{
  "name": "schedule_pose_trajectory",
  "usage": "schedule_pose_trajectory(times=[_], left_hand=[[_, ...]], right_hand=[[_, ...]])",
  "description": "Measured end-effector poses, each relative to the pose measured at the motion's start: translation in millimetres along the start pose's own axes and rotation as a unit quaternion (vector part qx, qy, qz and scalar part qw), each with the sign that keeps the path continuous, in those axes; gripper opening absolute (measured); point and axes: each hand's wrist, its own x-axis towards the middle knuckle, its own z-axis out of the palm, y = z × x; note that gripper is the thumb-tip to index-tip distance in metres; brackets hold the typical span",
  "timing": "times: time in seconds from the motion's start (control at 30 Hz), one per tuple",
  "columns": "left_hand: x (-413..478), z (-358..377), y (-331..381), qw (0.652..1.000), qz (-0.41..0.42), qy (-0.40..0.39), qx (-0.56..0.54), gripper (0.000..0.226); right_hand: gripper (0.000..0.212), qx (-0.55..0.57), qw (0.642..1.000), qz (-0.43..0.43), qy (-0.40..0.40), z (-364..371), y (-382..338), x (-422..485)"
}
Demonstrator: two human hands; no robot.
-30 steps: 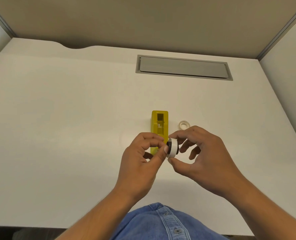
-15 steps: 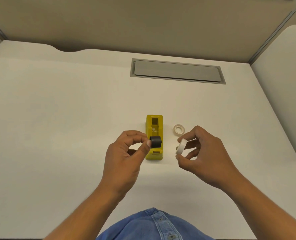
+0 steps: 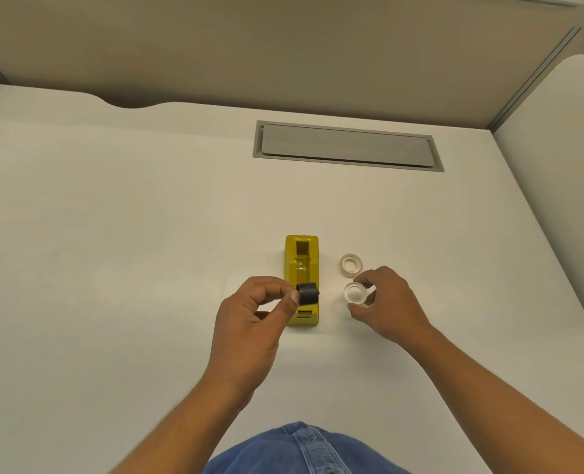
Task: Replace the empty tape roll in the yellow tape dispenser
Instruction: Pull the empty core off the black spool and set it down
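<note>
While left hand (image 3: 249, 313) pinches black hub (image 3: 307, 293) | right hand (image 3: 384, 302) grip lowered white ring (image 3: 355, 293) flat.

An office cubicle — a pale desk (image 3: 112, 234) with a grey cable-access flap (image 3: 347, 147), enclosed by beige fabric partition panels (image 3: 283, 53) with metal corner trim.

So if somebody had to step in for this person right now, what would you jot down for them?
Left hand: fingers pinch the black hub above the yellow dispenser.
Right hand: holds a white ring low over the desk, right of the dispenser.
Another ring lies on the desk just beyond it.
Done: hub out and bare, dispenser cradle empty.
Left: fit the fresh roll on the hub and seat it. Which ring is fresh, I cannot tell.
</note>
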Motion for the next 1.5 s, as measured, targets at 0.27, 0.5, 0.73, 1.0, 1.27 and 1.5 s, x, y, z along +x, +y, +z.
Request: schedule_pose_trajectory(times=[0.27,0.5,0.73,1.0,1.27,1.5], left_hand=[[9,0,-2,1.0,-0.007,0.007,0.008,0.006],[20,1,-1,1.0,-0.009,0.014,0.015,0.007],[31,2,2,0.999,-0.014,0.016,0.028,0.007],[34,2,2,1.0,-0.016,0.015,0.022,0.007],[34,1,2,0.999,-0.021,0.011,0.027,0.007],[32,2,2,0.999,-0.028,0.01,0.023,0.006]], right_hand=[[0.032,-0.063,0.997,0.034,0.007,11,14,13],[0.032,-0.054,0.998,0.037,0.001,12,21,17],[0.062,-0.046,0.998,0.026,0.039,5,12,21],[0.05,-0.038,0.998,-0.011,0.044,-1,4,46],[0.065,-0.035,0.999,0.003,0.006,4,1,65],[0.06,-0.089,0.996,0.009,-0.005,5,-3,69]])
